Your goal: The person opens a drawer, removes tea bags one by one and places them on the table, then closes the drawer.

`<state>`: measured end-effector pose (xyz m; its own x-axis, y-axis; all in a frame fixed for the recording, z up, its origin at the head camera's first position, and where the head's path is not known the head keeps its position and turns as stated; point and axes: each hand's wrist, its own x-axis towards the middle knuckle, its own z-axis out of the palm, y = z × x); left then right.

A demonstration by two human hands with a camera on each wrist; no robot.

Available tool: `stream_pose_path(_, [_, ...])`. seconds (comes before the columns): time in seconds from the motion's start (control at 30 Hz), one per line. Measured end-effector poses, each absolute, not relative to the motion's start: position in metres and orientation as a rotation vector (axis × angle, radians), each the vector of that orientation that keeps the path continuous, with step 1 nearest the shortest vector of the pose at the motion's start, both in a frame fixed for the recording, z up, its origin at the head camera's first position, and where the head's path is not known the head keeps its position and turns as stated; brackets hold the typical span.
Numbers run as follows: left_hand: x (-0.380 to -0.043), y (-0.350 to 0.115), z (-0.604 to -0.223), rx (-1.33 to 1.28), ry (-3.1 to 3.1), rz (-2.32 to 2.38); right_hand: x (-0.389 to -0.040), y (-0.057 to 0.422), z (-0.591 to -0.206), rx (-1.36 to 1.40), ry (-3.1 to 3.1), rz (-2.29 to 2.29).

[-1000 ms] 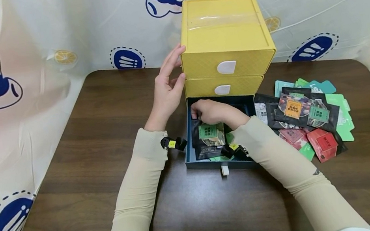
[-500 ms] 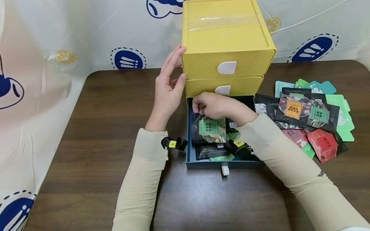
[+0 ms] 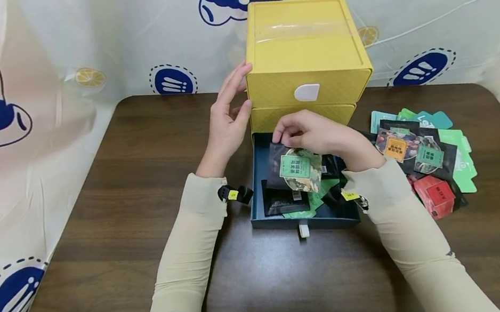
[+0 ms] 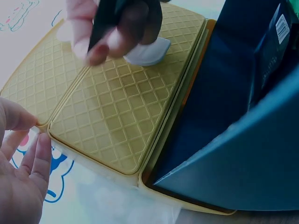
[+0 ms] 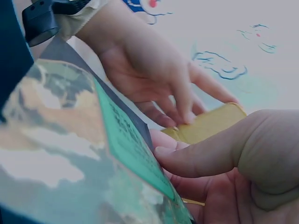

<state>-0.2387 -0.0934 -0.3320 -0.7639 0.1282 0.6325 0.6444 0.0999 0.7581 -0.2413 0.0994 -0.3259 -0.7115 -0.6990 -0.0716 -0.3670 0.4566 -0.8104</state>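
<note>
A black packet (image 3: 295, 165) with a green label and a food picture is pinched at its top edge by my right hand (image 3: 311, 130), over the open dark blue drawer (image 3: 269, 221). In the right wrist view, the thumb and fingers grip this packet (image 5: 131, 144) along its edge. My left hand (image 3: 226, 119) touches the left side of the yellow drawer box (image 3: 306, 45), its fingers fairly straight. The left wrist view shows that left hand (image 4: 23, 163) at the box's side. Inside the drawer lie another black packet (image 3: 281, 202) and green packets (image 3: 319, 197).
To the right of the box lies a loose pile of packets: black ones (image 3: 430, 156), green ones (image 3: 460, 159) and a red one (image 3: 436, 195). A white tab (image 3: 304, 230) sticks out at the drawer's front. A printed white sheet hangs behind the wooden table (image 3: 110, 225).
My right hand has lifted the green-labelled packet from the drawer's left part and moved it up and to the right. The left hand keeps its place on the box.
</note>
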Motion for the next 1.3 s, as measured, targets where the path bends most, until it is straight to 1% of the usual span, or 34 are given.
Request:
stream_pose_path(0.1, [-0.239, -0.093, -0.332, -0.752, -1.987, -1.696, -0.237, 0.111, -0.327, -0.880, 2.336, -1.196])
stream_pose_path(0.33, [-0.238, -0.093, -0.331, -0.752, -1.979, -1.699, -0.225, 0.139, -0.329, -0.715, 2.321, -1.393])
stream_pose_path(0.7, [-0.239, -0.091, -0.334, -0.734, -1.987, -1.701, -0.214, 0.180, -0.314, -0.508, 2.379, -1.618])
stream_pose_path(0.93, [-0.240, -0.092, -0.333, -0.722, -1.992, -1.704, -0.209, 0.214, -0.307, -0.424, 2.226, -1.940])
stream_pose_path(1.13, [-0.239, -0.093, -0.333, -0.705, -2.000, -1.709, -0.210, 0.241, -0.309, -0.293, 2.152, -2.072])
stream_pose_path(1.3, [-0.239, -0.092, -0.333, -0.722, -1.994, -1.717, -0.212, 0.268, -0.315, -0.099, 2.134, -2.124])
